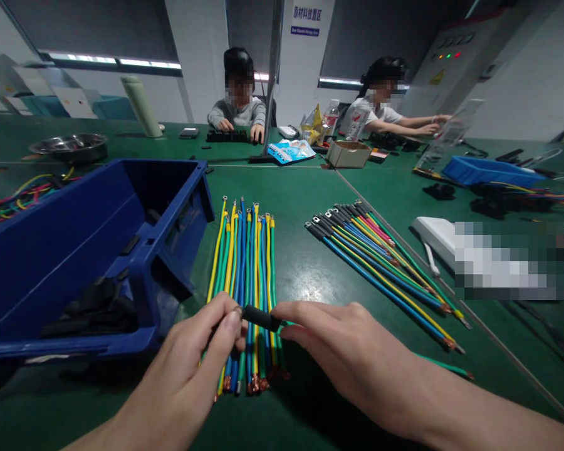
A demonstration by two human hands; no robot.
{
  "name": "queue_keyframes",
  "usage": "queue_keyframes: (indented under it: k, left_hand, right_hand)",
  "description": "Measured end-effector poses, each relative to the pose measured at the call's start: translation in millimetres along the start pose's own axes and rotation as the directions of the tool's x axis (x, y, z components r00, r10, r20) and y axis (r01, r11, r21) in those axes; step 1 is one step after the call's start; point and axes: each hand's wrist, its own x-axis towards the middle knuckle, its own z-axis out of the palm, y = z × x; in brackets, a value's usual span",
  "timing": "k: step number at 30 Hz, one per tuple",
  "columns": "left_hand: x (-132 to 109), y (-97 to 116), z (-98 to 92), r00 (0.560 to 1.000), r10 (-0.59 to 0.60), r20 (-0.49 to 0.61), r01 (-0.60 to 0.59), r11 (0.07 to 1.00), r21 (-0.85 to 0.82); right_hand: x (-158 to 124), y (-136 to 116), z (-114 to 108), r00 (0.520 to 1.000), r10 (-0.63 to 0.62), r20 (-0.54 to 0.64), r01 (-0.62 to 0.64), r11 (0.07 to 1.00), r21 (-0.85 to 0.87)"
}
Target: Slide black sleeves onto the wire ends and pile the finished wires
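My left hand (200, 351) is closed, pinching the metal lug end of a green cable between thumb and fingers. My right hand (343, 351) is closed around the same cable, its fingertips at the near end of a black heat-shrink tube (261, 317) that sits over it. The cable's green tail (444, 366) with bare copper shows beyond my right wrist. Beneath my hands lies a row of yellow, green and blue cables (247, 263) with lugs at the far ends and bare copper at the near ends. My palm hides part of the held cable.
At left stands a blue bin (141, 282) containing black tubes (94, 310). Cables with black sleeves (376, 263) lie fanned out to the right, beside a white device (432, 235). A small cardboard box (348, 154) and a blue tray (491, 172) sit farther back. Two people work across the table.
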Motion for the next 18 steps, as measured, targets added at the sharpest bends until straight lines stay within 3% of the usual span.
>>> queue_keyframes:
  k: [3,11,14,18]
  left_hand:
    - [0,1,0.8,1.0,0.004,0.001,-0.004,1.0,-0.011]
    - [-5,16,1.4,0.99,0.033,-0.139,-0.047,0.994,-0.095]
    - [-7,16,1.1,0.984,0.114,-0.139,-0.121,0.992,-0.046]
    - [-8,17,2.1,0.971,0.206,-0.125,-0.206,0.979,0.013]
  right_hand:
    - [1,-3,-1,1.0,0.012,0.0,-0.012,0.999,0.052]
    - [4,-4,-10,0.992,0.031,-0.119,-0.03,0.999,0.015]
    - [4,-4,-9,0.984,0.14,-0.114,-0.134,0.989,0.06]
    - [3,-7,-5,0.981,0.176,-0.086,-0.168,0.981,0.095]
